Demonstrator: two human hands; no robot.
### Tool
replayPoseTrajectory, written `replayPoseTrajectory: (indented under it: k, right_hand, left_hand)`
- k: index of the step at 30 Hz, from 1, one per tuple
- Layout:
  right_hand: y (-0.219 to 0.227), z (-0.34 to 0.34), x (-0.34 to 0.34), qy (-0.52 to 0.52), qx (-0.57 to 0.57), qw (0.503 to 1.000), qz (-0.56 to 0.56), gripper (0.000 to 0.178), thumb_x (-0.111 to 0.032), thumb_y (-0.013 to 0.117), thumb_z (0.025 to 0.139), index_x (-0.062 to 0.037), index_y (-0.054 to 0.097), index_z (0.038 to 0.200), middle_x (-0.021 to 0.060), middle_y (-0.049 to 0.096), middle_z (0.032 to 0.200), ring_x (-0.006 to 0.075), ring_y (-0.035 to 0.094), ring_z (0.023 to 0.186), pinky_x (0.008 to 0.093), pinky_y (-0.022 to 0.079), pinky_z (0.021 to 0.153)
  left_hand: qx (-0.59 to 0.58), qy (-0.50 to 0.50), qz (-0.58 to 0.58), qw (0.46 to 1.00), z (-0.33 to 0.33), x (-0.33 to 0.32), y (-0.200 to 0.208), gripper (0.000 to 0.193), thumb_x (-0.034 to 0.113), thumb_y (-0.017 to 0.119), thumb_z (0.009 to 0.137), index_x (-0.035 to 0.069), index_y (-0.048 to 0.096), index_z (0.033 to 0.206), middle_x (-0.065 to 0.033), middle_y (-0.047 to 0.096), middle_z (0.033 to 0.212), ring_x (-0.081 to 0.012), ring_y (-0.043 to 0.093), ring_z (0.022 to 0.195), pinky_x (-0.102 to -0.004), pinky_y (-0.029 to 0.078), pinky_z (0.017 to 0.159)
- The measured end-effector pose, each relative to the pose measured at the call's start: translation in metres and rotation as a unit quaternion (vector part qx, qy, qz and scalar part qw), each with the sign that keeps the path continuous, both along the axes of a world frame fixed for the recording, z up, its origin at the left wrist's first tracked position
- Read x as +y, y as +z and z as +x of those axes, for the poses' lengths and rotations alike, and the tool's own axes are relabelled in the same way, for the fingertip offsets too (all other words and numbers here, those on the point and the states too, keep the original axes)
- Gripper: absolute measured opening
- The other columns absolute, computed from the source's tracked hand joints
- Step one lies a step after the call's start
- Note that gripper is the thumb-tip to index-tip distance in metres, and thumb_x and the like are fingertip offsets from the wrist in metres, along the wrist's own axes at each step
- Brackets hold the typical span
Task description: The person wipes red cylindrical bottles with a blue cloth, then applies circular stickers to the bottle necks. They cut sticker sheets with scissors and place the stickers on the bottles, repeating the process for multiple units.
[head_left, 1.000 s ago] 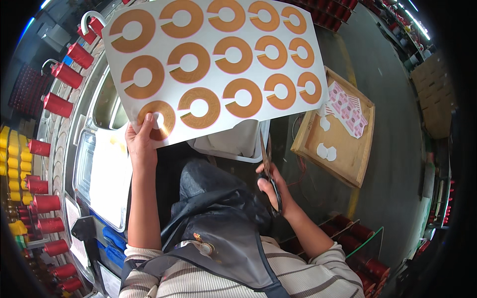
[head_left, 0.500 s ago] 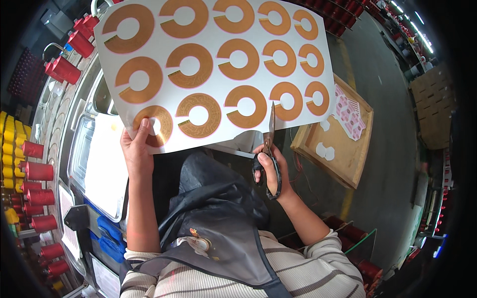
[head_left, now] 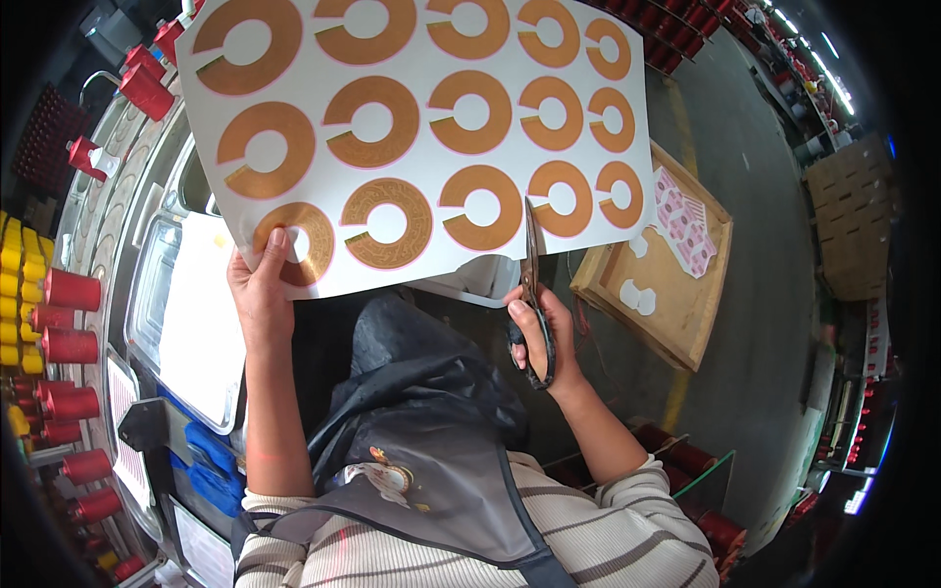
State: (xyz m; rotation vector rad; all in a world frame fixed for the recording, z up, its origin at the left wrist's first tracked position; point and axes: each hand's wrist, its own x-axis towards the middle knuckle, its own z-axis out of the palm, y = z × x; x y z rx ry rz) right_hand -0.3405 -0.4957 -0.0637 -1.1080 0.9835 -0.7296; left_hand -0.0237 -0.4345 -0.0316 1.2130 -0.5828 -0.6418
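My left hand (head_left: 263, 294) pinches the lower left corner of a large white sheet (head_left: 426, 169), its thumb over a printed ring. Rows of gold open rings with thin pink outlines cover the sheet, which is held up in front of me. A pair of scissors (head_left: 532, 265) with black wrapped handles is in my right hand (head_left: 551, 338), fingers in the loops. Its dark blades point upward at the sheet's lower edge, between the third and fourth bottom rings. The blades look nearly together; whether they have cut into the sheet I cannot tell.
A shallow wooden tray (head_left: 701, 323) at right holds pink patterned cut paper (head_left: 686, 235) and white scraps. To my left, a clear plastic tray (head_left: 157, 289) lies beside a conveyor (head_left: 113, 176) carrying red cups (head_left: 147, 93). Blue gloves (head_left: 216, 475) lie below. A pale tray shows beneath the sheet.
The sheet has shifted slightly left and upward. The scissors' tip now lies closer to the third bottom ring. Red cups on the left have changed position along the conveyor.
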Motion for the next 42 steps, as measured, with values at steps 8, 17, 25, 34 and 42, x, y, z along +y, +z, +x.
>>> replayPoseTrajectory:
  k: [8,17,25,34,42]
  right_hand:
    - [0.004,-0.012,-0.010,0.027,-0.033,0.999,0.023,0.033,-0.029,0.052,0.097,0.0016,0.055,0.111,0.0052,0.050,0.070,0.0120,0.052,0.054,0.0336,0.055,0.058]
    - [-0.003,-0.021,0.001,-0.048,-0.002,0.998,0.043,0.026,-0.028,0.057,0.098,-0.0025,0.060,0.097,0.0000,0.050,0.064,0.0063,0.044,0.038,0.0213,0.034,0.036]
    - [-0.054,-0.121,-0.012,-0.005,-0.045,0.981,0.191,0.038,-0.033,0.048,0.096,0.0006,0.054,0.113,0.0083,0.050,0.061,0.0218,0.056,0.055,0.0390,0.052,0.059]
    - [-0.120,-0.152,-0.016,-0.029,0.028,0.959,0.280,0.040,-0.029,0.063,0.094,0.0000,0.052,0.119,0.0076,0.055,0.067,0.0163,0.056,0.052,0.0299,0.048,0.048]
    - [-0.149,-0.151,-0.011,-0.046,0.077,0.974,0.206,0.055,-0.044,0.062,0.098,-0.0023,0.045,0.129,0.0066,0.056,0.076,0.0142,0.059,0.054,0.0294,0.051,0.046]
  left_hand:
    - [0.006,-0.054,0.028,0.998,-0.004,0.001,0.004,0.016,0.015,0.071,0.094,0.003,0.069,0.104,-0.0048,0.072,0.093,-0.0097,0.065,0.082,-0.0261,0.052,0.076]
    - [-0.025,-0.092,0.080,0.992,-0.015,-0.017,-0.014,0.015,0.013,0.069,0.094,0.002,0.070,0.105,-0.0027,0.071,0.092,-0.0078,0.064,0.081,-0.0238,0.050,0.074]
    - [0.082,-0.192,0.133,0.969,-0.078,-0.073,-0.090,0.013,0.011,0.067,0.095,0.002,0.066,0.104,-0.0048,0.070,0.089,-0.0094,0.065,0.077,-0.0252,0.053,0.068]
    - [0.191,-0.268,0.275,0.903,-0.116,-0.094,-0.160,0.032,0.009,0.067,0.091,-0.005,0.057,0.118,-0.0141,0.069,0.101,-0.0201,0.068,0.083,-0.0299,0.055,0.072]
    - [0.179,-0.249,0.333,0.892,-0.115,-0.091,-0.172,0.024,0.002,0.065,0.092,-0.006,0.059,0.114,-0.0159,0.070,0.098,-0.0244,0.071,0.082,-0.0362,0.060,0.072]
